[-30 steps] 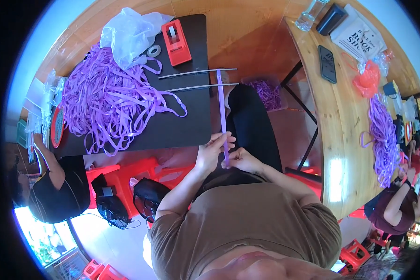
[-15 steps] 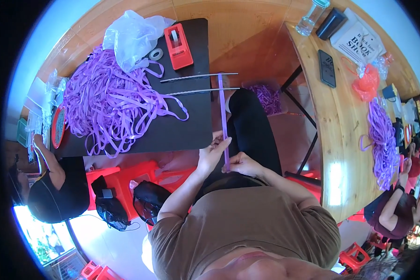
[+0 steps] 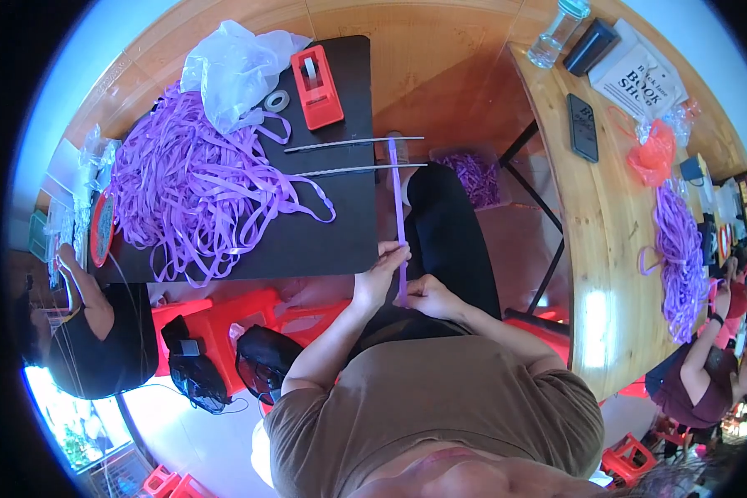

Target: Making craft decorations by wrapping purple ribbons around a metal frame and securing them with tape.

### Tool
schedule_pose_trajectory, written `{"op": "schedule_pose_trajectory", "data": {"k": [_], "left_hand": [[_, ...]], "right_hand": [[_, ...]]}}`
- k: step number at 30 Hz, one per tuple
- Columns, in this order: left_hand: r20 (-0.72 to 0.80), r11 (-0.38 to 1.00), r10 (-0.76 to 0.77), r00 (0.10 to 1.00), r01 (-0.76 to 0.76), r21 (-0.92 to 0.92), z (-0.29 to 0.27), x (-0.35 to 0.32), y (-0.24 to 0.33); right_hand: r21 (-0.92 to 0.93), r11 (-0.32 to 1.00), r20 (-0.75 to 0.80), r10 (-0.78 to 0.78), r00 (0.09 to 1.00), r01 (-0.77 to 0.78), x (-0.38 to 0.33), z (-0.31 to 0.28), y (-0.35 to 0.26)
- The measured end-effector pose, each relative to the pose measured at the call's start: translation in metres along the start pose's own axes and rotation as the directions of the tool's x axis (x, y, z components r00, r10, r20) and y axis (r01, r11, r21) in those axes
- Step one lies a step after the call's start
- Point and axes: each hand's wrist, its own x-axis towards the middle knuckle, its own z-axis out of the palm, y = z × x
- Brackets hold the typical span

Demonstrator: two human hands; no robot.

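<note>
A narrow purple ribbon [image 3: 398,199] runs from two thin metal rods [image 3: 365,168] toward my lap. The rods jut past the right edge of the dark table [image 3: 319,245]. My left hand [image 3: 377,278] pinches the ribbon partway along, between thumb and fingers. Closer to my body, my right hand [image 3: 436,297] is closed on the ribbon's near end. How the far end sits on the rods is too small to make out. To the left, a big tangled heap of purple ribbon [image 3: 187,183] covers much of the dark table.
Behind the heap are a plastic bag [image 3: 231,75], a tape roll [image 3: 277,101] and a red tape dispenser [image 3: 316,87]. A bin of purple pieces [image 3: 473,174] stands on the floor. The wooden table [image 3: 593,266] at right bears a phone [image 3: 583,127] and a ribbon bundle [image 3: 679,257]. Other people sit on both sides.
The picture has shifted slightly, with the tables and rods a little lower in view. Both hands keep hold of the ribbon in nearly the same places.
</note>
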Motion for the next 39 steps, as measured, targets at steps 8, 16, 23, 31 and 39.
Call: {"op": "schedule_pose_trajectory", "data": {"k": [8, 16, 23, 31, 39], "left_hand": [[0.026, 0.997, -0.041, 0.999, 0.04, 0.069, -0.003, 0.004, -0.003], [0.047, 0.999, -0.038, 0.998, 0.038, 0.007, -0.006, 0.001, 0.005], [0.033, 0.997, -0.067, 0.997, 0.069, -0.04, -0.005, -0.002, 0.006], [0.118, 0.971, -0.135, 0.984, 0.156, -0.182, -0.005, -0.004, 0.01], [0.143, 0.949, -0.182, 0.973, 0.212, -0.234, -0.006, -0.003, 0.009]], "right_hand": [[-0.247, 0.966, -0.077, -0.1, 0.992, 0.079, 0.003, 0.002, -0.001], [-0.016, 0.999, -0.363, -0.032, 0.931, 0.028, 0.004, -0.034, -0.019], [-0.975, 0.097, -0.021, -0.936, 0.351, 0.201, 0.051, -0.07, -0.102], [-0.934, -0.253, 0.335, -0.864, 0.375, 0.252, 0.072, -0.074, -0.108], [-0.915, -0.3, 0.384, -0.852, 0.357, 0.27, 0.068, -0.069, -0.112]]}}
